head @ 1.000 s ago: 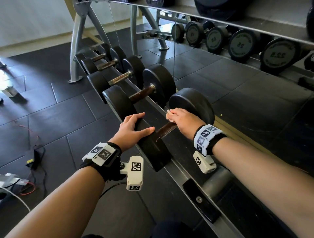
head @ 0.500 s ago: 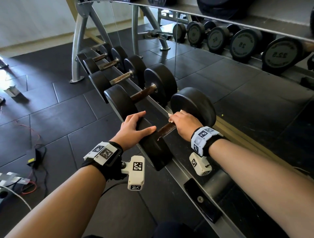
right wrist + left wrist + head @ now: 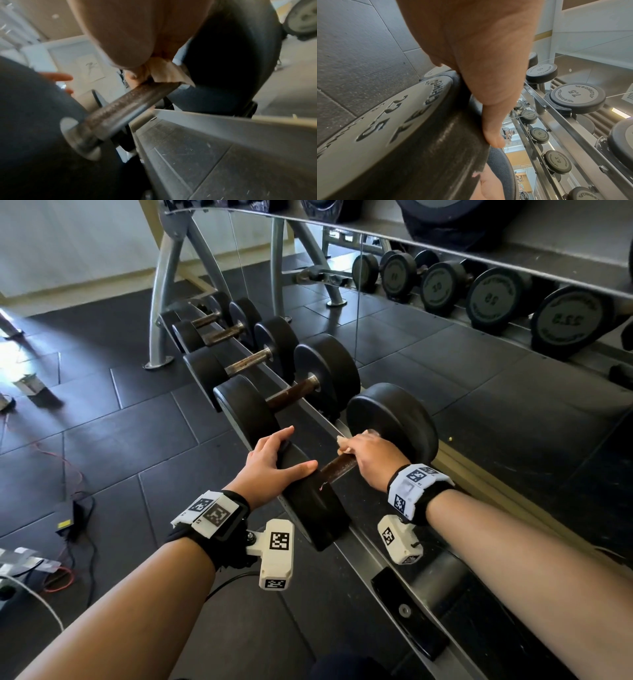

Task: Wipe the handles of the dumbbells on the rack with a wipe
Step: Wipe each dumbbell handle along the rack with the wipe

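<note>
Wiping | right hand (image 3: 371, 455) is curling round the crumpled pale wipe (image 3: 169, 73) on the nearest dumbbell's rusty brown metal handle (image 3: 337, 465), by its far black round head | left hand (image 3: 274, 462), fingers straight, is pressing the near head (image 3: 308, 498), likely steadying it | grey steel rack (image 3: 363, 546) beneath.

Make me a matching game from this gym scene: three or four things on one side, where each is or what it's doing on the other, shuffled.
Things
1. left hand
2. right hand
3. wipe
4. nearest dumbbell's handle

States
A. pressed against the bar under the fingers
B. rusty brown, part covered
C. resting flat on the near weight head
D. curled over the bar

Pairs: 1-C, 2-D, 3-A, 4-B
</note>
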`<move>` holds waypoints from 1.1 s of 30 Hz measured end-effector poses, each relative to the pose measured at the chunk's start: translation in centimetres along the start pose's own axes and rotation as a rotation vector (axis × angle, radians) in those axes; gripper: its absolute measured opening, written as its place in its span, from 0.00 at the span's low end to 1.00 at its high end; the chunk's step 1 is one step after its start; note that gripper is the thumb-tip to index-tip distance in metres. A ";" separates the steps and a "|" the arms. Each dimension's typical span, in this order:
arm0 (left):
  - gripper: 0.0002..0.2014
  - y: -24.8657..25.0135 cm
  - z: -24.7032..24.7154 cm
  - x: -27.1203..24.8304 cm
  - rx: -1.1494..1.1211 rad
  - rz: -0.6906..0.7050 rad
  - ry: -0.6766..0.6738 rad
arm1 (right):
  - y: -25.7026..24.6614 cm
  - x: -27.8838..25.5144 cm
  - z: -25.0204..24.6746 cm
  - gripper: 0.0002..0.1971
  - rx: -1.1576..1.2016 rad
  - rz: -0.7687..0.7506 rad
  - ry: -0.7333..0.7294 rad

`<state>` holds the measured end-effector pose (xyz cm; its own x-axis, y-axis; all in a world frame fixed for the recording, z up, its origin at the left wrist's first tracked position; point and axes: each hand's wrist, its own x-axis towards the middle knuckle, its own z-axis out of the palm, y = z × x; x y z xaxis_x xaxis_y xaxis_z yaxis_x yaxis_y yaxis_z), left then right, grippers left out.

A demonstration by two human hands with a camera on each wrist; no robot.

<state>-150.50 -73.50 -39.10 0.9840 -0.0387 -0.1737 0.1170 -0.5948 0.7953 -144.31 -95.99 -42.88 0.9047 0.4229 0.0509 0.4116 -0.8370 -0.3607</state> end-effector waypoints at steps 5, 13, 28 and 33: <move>0.42 0.0 0.0 0.0 -0.007 0.000 -0.003 | -0.9 0.2 -0.6 0.13 0.319 -0.008 -0.081; 0.43 -0.1 0.1 0.0 -0.023 0.002 0.001 | -1.1 0.2 -0.7 0.14 -0.113 -0.028 -0.068; 0.44 -0.3 0.0 0.2 -0.028 0.016 -0.005 | -1.6 0.2 -1.4 0.12 -0.121 -0.037 -0.108; 0.48 -0.4 0.0 0.0 -0.038 0.024 -0.012 | -3.3 -0.5 -0.1 0.14 0.043 -0.134 -0.209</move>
<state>-150.53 -73.29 -39.40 0.9849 -0.0627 -0.1612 0.0985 -0.5627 0.8208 -146.13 -93.48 -41.61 0.7982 0.5953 -0.0916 0.5167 -0.7550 -0.4037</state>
